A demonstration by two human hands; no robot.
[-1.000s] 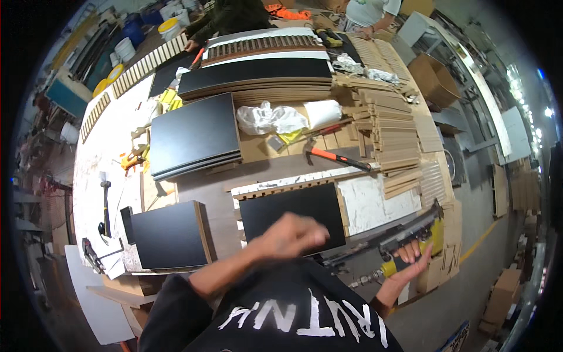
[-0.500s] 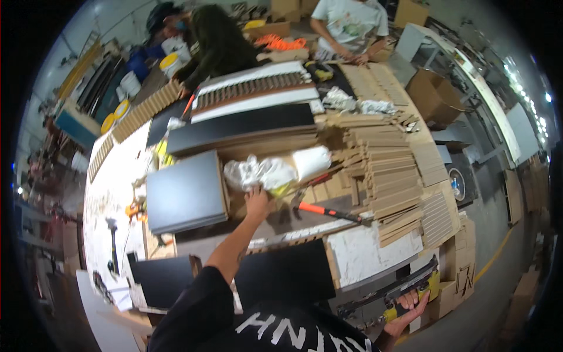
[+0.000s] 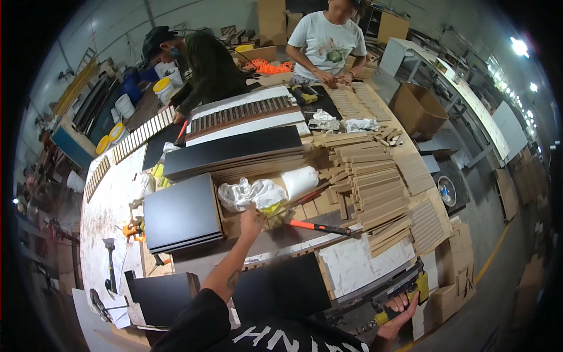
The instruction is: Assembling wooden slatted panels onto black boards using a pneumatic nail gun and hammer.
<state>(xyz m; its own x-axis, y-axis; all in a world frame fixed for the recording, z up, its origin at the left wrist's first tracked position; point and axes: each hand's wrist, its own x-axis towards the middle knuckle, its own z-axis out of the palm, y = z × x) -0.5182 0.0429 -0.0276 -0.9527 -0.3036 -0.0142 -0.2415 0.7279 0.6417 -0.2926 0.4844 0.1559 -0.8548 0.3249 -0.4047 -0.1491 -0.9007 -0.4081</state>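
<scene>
My left hand (image 3: 252, 222) reaches over the middle of the workbench, at the lower edge of a crumpled white plastic bag (image 3: 240, 196). Its fingers look curled in, and what they hold, if anything, is hidden. Next to the bag lies a white roll-like packet (image 3: 300, 182), with a bit of yellow below. To the right of this hand rests a hammer (image 3: 311, 225) with an orange and black handle. Low on the right, my right hand (image 3: 400, 314) grips a yellow and black nail gun (image 3: 419, 288) with a long dark magazine.
A stack of grey-faced panels (image 3: 182, 208) stands left of the bag, with long black panels (image 3: 234, 151) behind. Many wooden strips (image 3: 372, 182) are heaped at right. Black panels (image 3: 284, 287) lie close to me. Two people (image 3: 208, 64) work across the bench; a cardboard box (image 3: 417, 108) stands beyond.
The view has shifted and shows more of the far side. My left hand's fingers, spread on the bag before, now look drawn in at its lower edge. My right hand still holds the nail gun.
</scene>
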